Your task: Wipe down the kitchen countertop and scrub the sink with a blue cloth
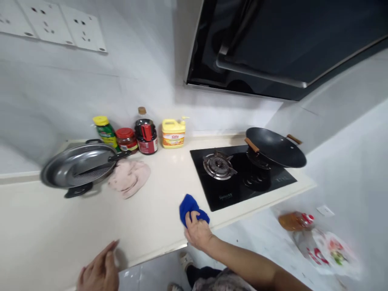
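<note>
My right hand [198, 231] presses a blue cloth [188, 205] against the pale countertop [163, 194], just left of the black gas hob [239, 190]. Its fingers are curled over the bunched fabric. At the lower left, my left hand [101, 268] is over the front part of the counter, fingers stretched out and nothing in them. A crumpled pink cloth [130, 178] lies farther back, beside a steel pan [60, 165] that holds a black-handled utensil [97, 166].
Along the wall stand a green bottle [106, 131], a red-lidded jar [126, 140], a dark sauce bottle [146, 135] and a yellow detergent jug [173, 135]. A wok [277, 147] sits on the right burner, beneath the range hood [273, 52]. Bags [327, 250] and an oil bottle [294, 221] are on the floor.
</note>
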The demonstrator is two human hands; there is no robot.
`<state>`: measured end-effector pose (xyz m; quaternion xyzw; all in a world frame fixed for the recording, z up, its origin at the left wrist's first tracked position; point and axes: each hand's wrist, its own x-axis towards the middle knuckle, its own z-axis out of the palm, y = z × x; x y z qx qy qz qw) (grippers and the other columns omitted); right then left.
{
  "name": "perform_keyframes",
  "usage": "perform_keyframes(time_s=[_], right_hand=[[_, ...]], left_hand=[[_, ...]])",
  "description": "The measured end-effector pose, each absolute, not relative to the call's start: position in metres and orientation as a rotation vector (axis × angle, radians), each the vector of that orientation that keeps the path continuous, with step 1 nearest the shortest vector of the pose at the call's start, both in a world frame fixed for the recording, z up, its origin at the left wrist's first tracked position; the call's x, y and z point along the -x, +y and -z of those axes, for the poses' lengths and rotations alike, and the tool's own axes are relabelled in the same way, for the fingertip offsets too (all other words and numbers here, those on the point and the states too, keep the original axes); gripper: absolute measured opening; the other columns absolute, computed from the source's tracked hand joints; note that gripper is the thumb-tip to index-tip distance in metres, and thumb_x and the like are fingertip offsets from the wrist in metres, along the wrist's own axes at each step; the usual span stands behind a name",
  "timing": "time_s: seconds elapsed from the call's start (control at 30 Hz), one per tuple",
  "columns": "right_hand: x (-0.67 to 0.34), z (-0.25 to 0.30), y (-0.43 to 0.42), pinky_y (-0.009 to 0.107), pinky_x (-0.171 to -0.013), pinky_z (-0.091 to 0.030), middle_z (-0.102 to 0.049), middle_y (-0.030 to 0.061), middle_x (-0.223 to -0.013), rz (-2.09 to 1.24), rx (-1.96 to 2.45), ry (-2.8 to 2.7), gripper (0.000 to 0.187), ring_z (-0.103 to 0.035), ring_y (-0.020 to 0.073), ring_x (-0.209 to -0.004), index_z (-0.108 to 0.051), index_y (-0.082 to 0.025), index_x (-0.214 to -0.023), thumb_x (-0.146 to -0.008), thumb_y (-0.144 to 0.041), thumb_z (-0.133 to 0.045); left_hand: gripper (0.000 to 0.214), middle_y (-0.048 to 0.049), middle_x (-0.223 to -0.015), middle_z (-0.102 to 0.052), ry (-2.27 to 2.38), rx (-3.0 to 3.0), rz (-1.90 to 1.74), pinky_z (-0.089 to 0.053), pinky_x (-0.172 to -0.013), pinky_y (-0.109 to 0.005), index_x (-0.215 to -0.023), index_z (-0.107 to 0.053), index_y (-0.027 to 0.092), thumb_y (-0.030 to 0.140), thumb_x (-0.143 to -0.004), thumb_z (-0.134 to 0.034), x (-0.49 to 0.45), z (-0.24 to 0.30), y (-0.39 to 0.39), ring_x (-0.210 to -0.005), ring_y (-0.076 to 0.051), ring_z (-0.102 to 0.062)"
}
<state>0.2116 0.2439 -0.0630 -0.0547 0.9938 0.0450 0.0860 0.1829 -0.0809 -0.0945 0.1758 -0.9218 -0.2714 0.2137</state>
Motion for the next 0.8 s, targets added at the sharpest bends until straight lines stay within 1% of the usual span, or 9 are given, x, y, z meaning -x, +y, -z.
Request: perform_keyframes(time_s=[0.1,0.27,0.37,0.47,0.57,0.67,0.73,0.8], right_hand=[[-0.183,0.059,0.203,0.044,-0.056,-0.06,-0.058,0.0347,-0.132,-0.034,0.367,2.984,0.067,-0.069,0.0287,-0.074,-0.043,-0.004,-0.148,-0.091,-0.033,-0.06],[-0.171,0.047,0.143,0.042,-0.052,-0.056,-0.057,0.0342,-0.134,0.148,0.827,2.998,0.067,-0.069,0.0291,-0.073,-0.042,-0.008,-0.148,-0.092,-0.038,-0.062],[-0.183,0.045,0.136,0.041,-0.055,-0.057,-0.057,0.0298,-0.137,0.289,1.16,2.937,0.063,-0.07,0.0301,-0.08,-0.044,-0.014,-0.146,-0.093,-0.043,-0.061],[-0.201,0.055,0.155,0.046,-0.067,-0.06,-0.056,0.0225,-0.143,0.491,1.289,2.833,0.058,-0.069,0.0318,-0.094,-0.051,-0.023,-0.141,-0.091,-0.048,-0.065],[-0.206,0.071,0.196,0.054,-0.088,-0.059,-0.053,0.0177,-0.151,0.627,1.165,2.735,0.063,-0.065,0.0348,-0.111,-0.051,-0.029,-0.146,-0.09,-0.052,-0.067],[-0.182,0.077,0.249,0.059,-0.107,-0.048,-0.048,0.0133,-0.16,0.603,0.872,2.705,0.068,-0.058,0.0382,-0.129,-0.046,-0.034,-0.154,-0.091,-0.048,-0.067],[-0.147,0.073,0.283,0.058,-0.113,-0.043,-0.045,0.0115,-0.164,0.521,0.626,2.776,0.063,-0.053,0.0383,-0.134,-0.046,-0.035,-0.156,-0.095,-0.04,-0.061],[-0.103,0.065,0.31,0.056,-0.114,-0.04,-0.045,0.012,-0.163,0.415,0.412,2.889,0.059,-0.052,0.038,-0.133,-0.049,-0.031,-0.156,-0.097,-0.035,-0.054]], left_hand=[[0.06,-0.0079,-0.11,-0.08,-2.624,-0.48,0.782,-0.037,-0.122,-0.058,-0.11,-0.078,0.026,0.061,-0.091,-0.033,-0.186,0.085,-0.081,-0.107,-0.03,-0.071],[0.051,-0.0089,-0.105,-0.081,-2.629,-0.488,0.66,-0.04,-0.118,-0.055,-0.106,-0.079,0.023,0.048,-0.088,-0.038,-0.191,0.079,-0.083,-0.1,-0.028,-0.071],[0.05,-0.0111,-0.096,-0.081,-2.602,-0.515,0.558,-0.045,-0.113,-0.054,-0.1,-0.079,0.02,0.046,-0.089,-0.037,-0.19,0.08,-0.084,-0.092,-0.029,-0.072],[0.048,-0.0088,-0.083,-0.079,-2.624,-0.548,0.54,-0.049,-0.107,-0.054,-0.098,-0.079,0.022,0.046,-0.088,-0.039,-0.189,0.077,-0.085,-0.083,-0.029,-0.071],[0.044,-0.0045,-0.073,-0.076,-2.628,-0.608,0.612,-0.048,-0.109,-0.053,-0.095,-0.08,0.024,0.042,-0.084,-0.04,-0.188,0.071,-0.081,-0.077,-0.028,-0.069],[0.041,-0.0049,-0.071,-0.074,-2.562,-0.734,0.585,-0.049,-0.106,-0.052,-0.086,-0.079,0.024,0.039,-0.081,-0.041,-0.187,0.066,-0.072,-0.077,-0.028,-0.068],[0.037,-0.0053,-0.074,-0.074,-2.537,-0.786,0.552,-0.05,-0.105,-0.051,-0.085,-0.078,0.025,0.038,-0.08,-0.043,-0.186,0.065,-0.067,-0.082,-0.029,-0.068],[0.035,-0.0053,-0.076,-0.075,-2.533,-0.764,0.537,-0.049,-0.105,-0.051,-0.086,-0.077,0.026,0.039,-0.081,-0.045,-0.186,0.066,-0.065,-0.084,-0.028,-0.069]])
